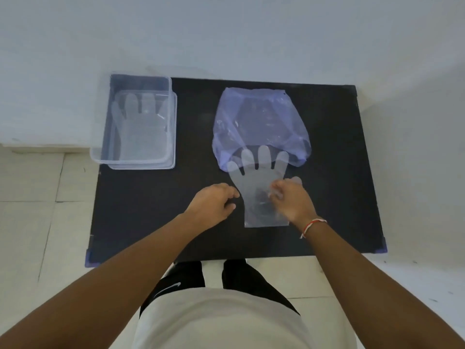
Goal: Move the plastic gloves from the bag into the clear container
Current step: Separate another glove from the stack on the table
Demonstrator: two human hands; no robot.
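A bluish plastic bag (261,122) lies on the black table (339,172), its mouth facing me. A clear plastic glove (256,182) lies flat in front of it, fingertips still at the bag's mouth, cuff toward me. My right hand (292,200) pinches the glove's right edge near the thumb. My left hand (214,200) rests on the table just left of the glove, fingers curled, touching or nearly touching its edge. The clear container (100,157) sits at the table's far left with another glove (141,129) lying flat inside.
The table stands against a white wall, with pale floor tiles to the left and right. My legs stand at the table's near edge. Bare black tabletop lies between the container and the bag and to the right of the bag.
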